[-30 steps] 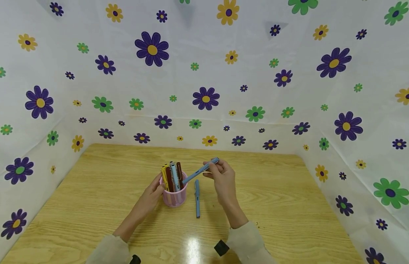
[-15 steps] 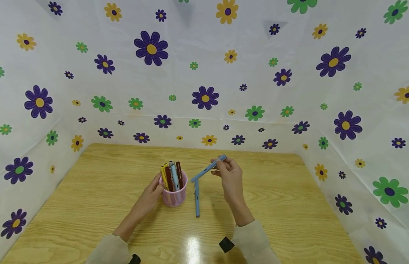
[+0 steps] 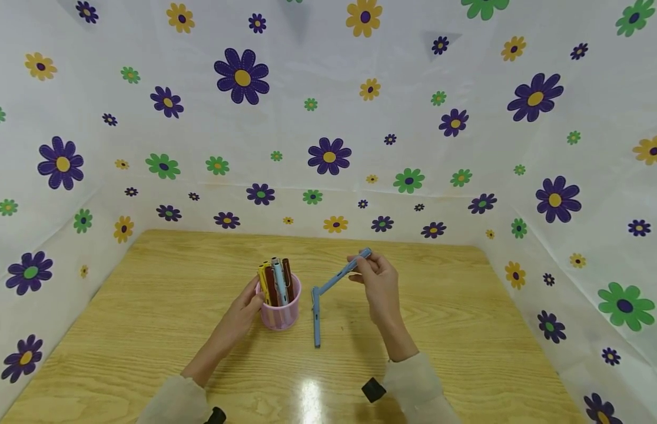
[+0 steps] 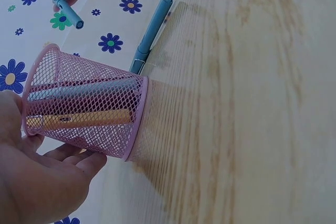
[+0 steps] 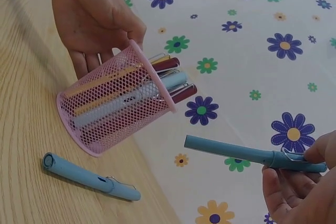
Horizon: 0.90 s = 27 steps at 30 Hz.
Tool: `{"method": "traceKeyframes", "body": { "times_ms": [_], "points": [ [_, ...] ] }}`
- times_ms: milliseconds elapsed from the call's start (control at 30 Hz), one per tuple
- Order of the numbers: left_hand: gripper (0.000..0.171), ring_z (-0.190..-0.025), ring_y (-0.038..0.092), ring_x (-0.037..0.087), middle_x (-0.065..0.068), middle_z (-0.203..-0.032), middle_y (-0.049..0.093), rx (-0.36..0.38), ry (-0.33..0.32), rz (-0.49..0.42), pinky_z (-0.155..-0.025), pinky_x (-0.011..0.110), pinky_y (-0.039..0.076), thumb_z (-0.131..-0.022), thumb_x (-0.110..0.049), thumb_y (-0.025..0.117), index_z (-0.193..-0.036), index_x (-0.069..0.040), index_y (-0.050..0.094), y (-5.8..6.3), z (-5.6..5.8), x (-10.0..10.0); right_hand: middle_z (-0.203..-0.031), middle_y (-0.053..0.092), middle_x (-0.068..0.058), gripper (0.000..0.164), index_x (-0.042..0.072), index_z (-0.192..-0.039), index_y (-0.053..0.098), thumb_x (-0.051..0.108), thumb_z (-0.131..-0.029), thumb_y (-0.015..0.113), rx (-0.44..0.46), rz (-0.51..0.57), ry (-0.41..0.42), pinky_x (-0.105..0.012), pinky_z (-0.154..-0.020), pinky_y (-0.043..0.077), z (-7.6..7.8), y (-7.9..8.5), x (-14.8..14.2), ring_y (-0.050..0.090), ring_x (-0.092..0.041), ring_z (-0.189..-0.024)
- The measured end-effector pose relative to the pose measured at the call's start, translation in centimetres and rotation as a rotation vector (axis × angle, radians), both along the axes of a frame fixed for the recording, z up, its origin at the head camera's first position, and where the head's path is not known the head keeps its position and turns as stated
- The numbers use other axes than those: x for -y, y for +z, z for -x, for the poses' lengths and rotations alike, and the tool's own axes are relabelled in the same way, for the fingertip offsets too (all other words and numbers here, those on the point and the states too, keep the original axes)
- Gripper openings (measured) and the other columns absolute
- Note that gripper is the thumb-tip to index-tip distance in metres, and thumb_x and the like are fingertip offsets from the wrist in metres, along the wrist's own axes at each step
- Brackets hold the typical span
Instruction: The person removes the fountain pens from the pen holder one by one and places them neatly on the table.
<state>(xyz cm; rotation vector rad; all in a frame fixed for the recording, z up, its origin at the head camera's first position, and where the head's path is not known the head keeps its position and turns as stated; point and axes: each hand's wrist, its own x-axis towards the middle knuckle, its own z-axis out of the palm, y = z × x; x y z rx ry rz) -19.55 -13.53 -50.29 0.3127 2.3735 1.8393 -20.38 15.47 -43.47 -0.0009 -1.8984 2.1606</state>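
Observation:
My left hand (image 3: 241, 313) holds the side of a pink mesh pen cup (image 3: 280, 318), its thumb near the rim. In the cup stand several pens: yellow ones (image 3: 264, 280), dark red ones (image 3: 288, 280) and a light blue one (image 3: 279, 280). To the right of the cup, my right hand (image 3: 384, 288) pinches a blue pen (image 5: 226, 148) by its clip end. That pen slants down toward the cup, apart from it in the right wrist view. A second blue pen (image 3: 317, 324) lies on the table between the cup and my right hand.
The wooden table (image 3: 455, 330) carries the cup and the loose pen. White sheeting with printed flowers (image 3: 328, 118) stands around its back and both sides. A bright light reflection (image 3: 309, 397) shows near the front edge.
My right hand has drawn the blue pen away from the cup rim, to the right. The left hand and the cup have stayed in place, and so has the pen on the table.

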Motion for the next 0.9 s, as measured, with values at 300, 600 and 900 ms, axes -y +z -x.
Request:
{"method": "traceKeyframes", "body": {
  "times_ms": [300, 600, 900],
  "points": [
    [0.060, -0.153, 0.021, 0.040, 0.021, -0.167, 0.024, 0.011, 0.006, 0.008, -0.124, 0.056, 0.018, -0.112, -0.027, 0.040, -0.166, -0.011, 0.020, 0.1, 0.2, 0.0, -0.117, 0.071, -0.026, 0.028, -0.005, -0.129, 0.060, 0.008, -0.104, 0.059, 0.026, -0.018, 0.003, -0.036, -0.079, 0.062, 0.0, 0.0, -0.9, 0.071, -0.023, -0.093],
    [0.060, -0.154, 0.020, 0.039, 0.020, -0.168, 0.023, 0.016, -0.010, -0.012, -0.124, 0.056, 0.018, -0.112, -0.026, 0.039, -0.166, -0.011, 0.019, 0.0, 0.1, 0.0, -0.119, 0.070, -0.027, 0.029, -0.003, -0.130, 0.061, 0.009, -0.104, 0.060, 0.072, -0.054, 0.010, -0.035, -0.079, 0.062, 0.1, -0.4, -1.5, 0.071, -0.021, -0.092],
    [0.060, -0.153, 0.020, 0.040, 0.023, -0.166, 0.025, 0.011, 0.005, -0.012, -0.124, 0.056, 0.018, -0.112, -0.026, 0.041, -0.165, -0.009, 0.022, 0.1, 0.0, 0.1, -0.116, 0.072, -0.024, 0.027, -0.003, -0.128, 0.063, 0.011, -0.105, 0.060, 0.101, -0.118, 0.024, -0.032, -0.078, 0.060, 0.3, -1.0, -2.6, 0.070, -0.019, -0.091]
  ]
}}
